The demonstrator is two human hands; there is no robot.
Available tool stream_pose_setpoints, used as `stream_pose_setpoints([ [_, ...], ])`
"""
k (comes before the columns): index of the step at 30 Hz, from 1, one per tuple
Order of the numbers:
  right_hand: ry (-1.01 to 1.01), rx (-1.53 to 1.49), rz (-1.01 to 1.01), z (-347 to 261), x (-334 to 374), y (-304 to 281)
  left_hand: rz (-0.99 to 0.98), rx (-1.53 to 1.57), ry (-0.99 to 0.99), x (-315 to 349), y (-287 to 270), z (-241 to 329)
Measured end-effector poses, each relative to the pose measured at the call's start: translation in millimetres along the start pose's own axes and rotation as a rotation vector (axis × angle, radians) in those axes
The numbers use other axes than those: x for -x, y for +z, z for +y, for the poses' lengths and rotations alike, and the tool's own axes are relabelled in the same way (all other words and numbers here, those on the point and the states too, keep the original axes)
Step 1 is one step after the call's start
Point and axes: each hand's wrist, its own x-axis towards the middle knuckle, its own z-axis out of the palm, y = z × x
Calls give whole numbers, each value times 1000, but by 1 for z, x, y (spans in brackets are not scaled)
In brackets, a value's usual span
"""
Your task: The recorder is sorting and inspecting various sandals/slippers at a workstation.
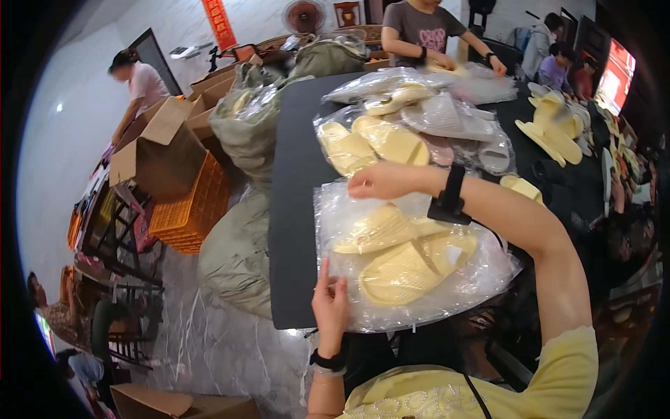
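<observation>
A pair of pale yellow slippers [399, 274] lies in a clear plastic bag [453, 297] at the near edge of the dark table. My left hand [330, 307] is at the bag's left edge, its index finger stretched out and its thumb apart. Across the bag's far side reaches my right hand [377, 181], fingers closed by the far left corner; they seem to pinch the plastic, though the fingertips are partly hidden. Just beyond it are more bagged yellow slippers [391, 140] and bagged white slippers [447, 115].
Loose yellow slippers [551, 129] are heaped on the table's right side. A co-worker [422, 35] handles bagged slippers across the table [296, 174]. Left of it stand stuffed green sacks [241, 251], an orange basket [188, 209] and a cardboard box [164, 157].
</observation>
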Motion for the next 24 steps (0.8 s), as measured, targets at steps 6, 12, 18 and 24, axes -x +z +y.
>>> stream_pose_setpoints([
  [6, 107, -12, -393, 1, -13, 34, -112, -193, 86, -1, 2, 4],
  [12, 125, -70, -475, -5, -11, 29, -111, -250, 92, 1, 2, -2],
  [18, 13, -23, -348, -8, -8, 34, -98, -245, 125, 0, 1, 3],
  [24, 67, 47, 386, -5, -4, 22, -12, -59, 9, -3, -1, -2],
])
